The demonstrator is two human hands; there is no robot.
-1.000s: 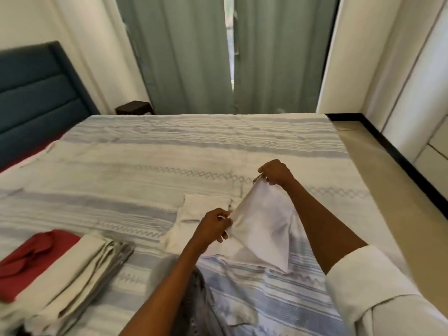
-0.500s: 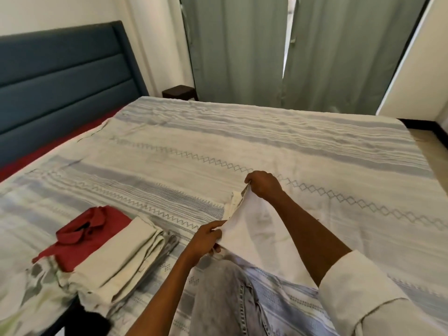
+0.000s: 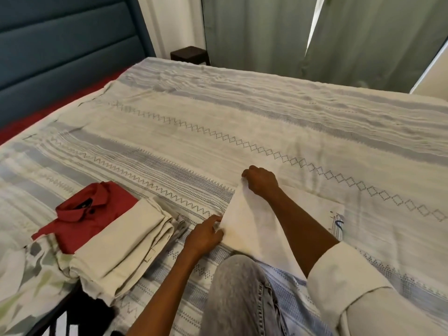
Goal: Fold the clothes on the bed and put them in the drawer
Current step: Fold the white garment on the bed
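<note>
In the head view, a white garment (image 3: 254,229) is seen lying on the bed (image 3: 266,132), close to its near edge and right of the middle. Its far left corner is pinched by the right hand (image 3: 261,181), whose fingers are curled round the cloth and pressed down onto the bedspread. The near left edge is touched by the left hand (image 3: 206,236), its fingers fairly straight and laid against the fold; whether the cloth is actually nipped there cannot be told.

A second ago the same cloth was held lifted off the bed between both hands; it has since been carried over to the left and lowered, so that the folded half is now laid flat on the rest of the garment. A fold is thereby judged to be completed or nearly so, with smoothing probably next.

Toward the near left corner of the bed, a folded red shirt (image 3: 89,209) and folded beige trousers (image 3: 126,243) are seen side by side, touching, well apart from the white garment. No drawer is shown, so that part of the task is judged not yet begun.
</note>
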